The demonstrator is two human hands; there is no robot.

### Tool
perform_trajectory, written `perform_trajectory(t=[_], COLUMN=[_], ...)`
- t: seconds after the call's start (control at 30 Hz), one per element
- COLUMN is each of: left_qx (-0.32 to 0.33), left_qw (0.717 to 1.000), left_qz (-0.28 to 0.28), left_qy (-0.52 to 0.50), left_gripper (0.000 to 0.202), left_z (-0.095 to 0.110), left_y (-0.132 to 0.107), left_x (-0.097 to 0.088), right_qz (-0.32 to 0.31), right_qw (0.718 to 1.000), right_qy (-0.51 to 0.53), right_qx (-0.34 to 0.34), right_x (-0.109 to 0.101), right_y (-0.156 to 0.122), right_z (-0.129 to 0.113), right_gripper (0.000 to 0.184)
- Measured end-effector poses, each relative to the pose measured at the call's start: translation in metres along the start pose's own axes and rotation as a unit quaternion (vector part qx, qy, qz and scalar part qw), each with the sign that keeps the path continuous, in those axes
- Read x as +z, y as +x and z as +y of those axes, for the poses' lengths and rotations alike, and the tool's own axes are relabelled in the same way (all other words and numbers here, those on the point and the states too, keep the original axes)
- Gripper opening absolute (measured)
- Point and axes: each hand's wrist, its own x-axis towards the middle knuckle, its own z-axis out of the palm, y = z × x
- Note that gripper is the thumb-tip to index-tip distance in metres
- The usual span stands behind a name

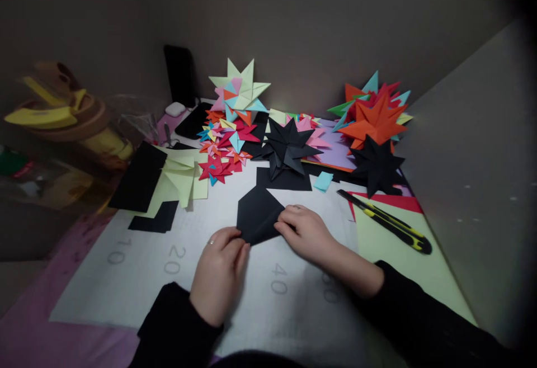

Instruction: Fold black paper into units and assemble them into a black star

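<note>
A folded black paper sheet [257, 211] lies on the white mat [138, 278] with printed numbers. My left hand [220, 270] presses its fingertips on the paper's lower left corner, fingers held together. My right hand [305, 232] pinches the paper's right edge with curled fingers. Both arms wear black sleeves.
Several folded paper stars sit at the back: a pale green one [240, 91], a black one [286, 147], an orange one [373, 119], another black one [377, 166]. A yellow-black utility knife [384, 221] lies to the right. Black paper pieces [140, 180] and pale yellow sheets [182, 180] lie to the left.
</note>
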Motion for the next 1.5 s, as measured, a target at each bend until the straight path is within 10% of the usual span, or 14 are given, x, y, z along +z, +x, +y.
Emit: perform_trajectory(t=[0.5, 1.5], left_qx=[-0.122, -0.061], left_qw=[0.990, 0.977], left_qz=[-0.063, -0.060], left_qy=[0.018, 0.195], left_gripper=[0.016, 0.015], left_z=[0.004, 0.006], left_y=[0.010, 0.004], left_x=[0.000, -0.008], right_qz=[-0.074, -0.089], right_qw=[0.982, 0.974], right_qy=[-0.171, -0.207], right_qx=[0.028, 0.020], right_x=[-0.005, -0.002], right_y=[0.015, 0.016], right_z=[-0.008, -0.011], right_gripper=[0.021, 0.025])
